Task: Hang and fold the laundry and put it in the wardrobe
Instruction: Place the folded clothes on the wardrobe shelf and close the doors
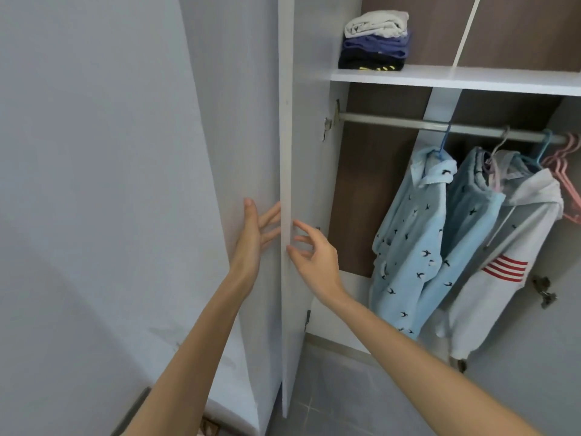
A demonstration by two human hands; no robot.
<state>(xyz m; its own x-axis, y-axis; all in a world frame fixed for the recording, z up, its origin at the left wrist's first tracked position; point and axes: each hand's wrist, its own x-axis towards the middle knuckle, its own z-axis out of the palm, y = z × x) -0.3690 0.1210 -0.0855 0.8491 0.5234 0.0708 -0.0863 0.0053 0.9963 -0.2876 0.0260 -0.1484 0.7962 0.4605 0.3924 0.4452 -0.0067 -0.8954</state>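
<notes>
Evidently the wardrobe door (286, 136) looks a stiff, light panel, best taken by its free edge; left hand (251, 237) and right hand (314, 256) flank it, fingers loosely spread

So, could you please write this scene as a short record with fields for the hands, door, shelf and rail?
left hand: straight fingers against the outer face of the wardrobe door
right hand: fingertips touching the door's edge from the inner side
door: open, seen edge-on
shelf: stack of folded clothes, white on top, blue in the middle, black at the bottom
rail: light blue bird-print garment, second blue garment, white hoodie with red stripes, empty pink hangers
</notes>
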